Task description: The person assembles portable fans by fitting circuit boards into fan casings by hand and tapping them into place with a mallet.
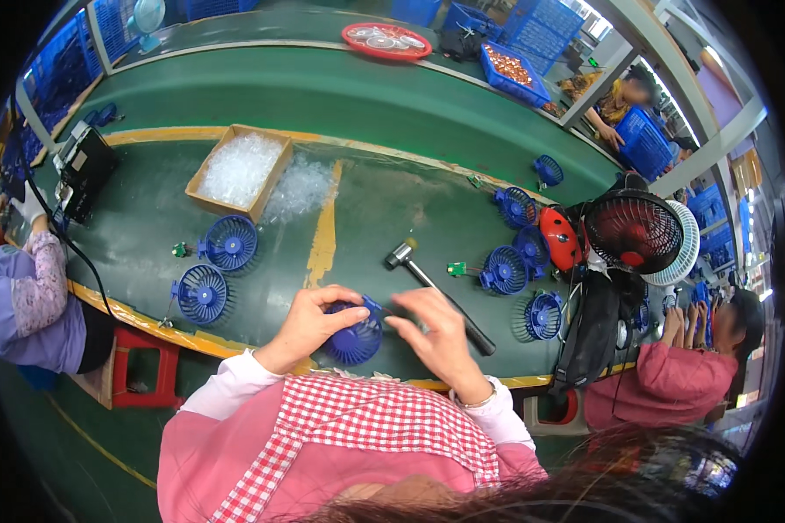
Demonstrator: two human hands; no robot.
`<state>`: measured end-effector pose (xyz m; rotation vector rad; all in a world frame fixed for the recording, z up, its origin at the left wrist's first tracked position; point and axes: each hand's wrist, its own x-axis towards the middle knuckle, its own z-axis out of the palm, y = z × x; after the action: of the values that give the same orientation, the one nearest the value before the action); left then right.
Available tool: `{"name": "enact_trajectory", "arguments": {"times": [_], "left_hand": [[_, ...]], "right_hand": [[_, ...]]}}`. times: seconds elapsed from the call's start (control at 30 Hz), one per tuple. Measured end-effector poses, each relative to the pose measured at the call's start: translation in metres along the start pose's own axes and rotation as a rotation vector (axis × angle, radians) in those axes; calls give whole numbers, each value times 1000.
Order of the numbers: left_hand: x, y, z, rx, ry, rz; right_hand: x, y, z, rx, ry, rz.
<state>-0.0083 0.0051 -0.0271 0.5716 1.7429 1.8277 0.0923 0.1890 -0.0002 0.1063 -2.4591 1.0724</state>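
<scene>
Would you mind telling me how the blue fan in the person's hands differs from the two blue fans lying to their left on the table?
The held blue fan is gripped by the left hand, with the right hand at its edge; the two loose blue fans lie untouched on the green table. The held one sits at the near table edge, while the loose ones are farther left. All share the same blue round grille.

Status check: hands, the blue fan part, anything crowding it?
Left hand gripping blue fan housing at table edge. Right hand fingertips at its rim, holding nothing clearly visible. Hammer lies just behind right hand.
</scene>
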Motion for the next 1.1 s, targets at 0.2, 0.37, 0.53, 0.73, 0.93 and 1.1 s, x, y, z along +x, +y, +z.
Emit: {"name": "enact_trajectory", "arguments": {"times": [0.2,0.37,0.53,0.73,0.93,1.1], "left_hand": [[-2,-3,-3,-328,-21,-234],[-2,-2,4,-392,-36,-249],[-2,-7,4,-418,-23,-248],[-3,-6,6,-398,-58,-247],[0,-4,5,-384,-69,-250],[7,-3,0,-322,-108,-257]], "right_hand": [[-7,5,10,-7,30,-55],[-8,6,11,0,36,-52],[-11,6,12,14,7,-50],[-9,7,12,21,-32,-38],[-6,12,15,160,-44,44],[-1,13,13,191,-63,70]]}}
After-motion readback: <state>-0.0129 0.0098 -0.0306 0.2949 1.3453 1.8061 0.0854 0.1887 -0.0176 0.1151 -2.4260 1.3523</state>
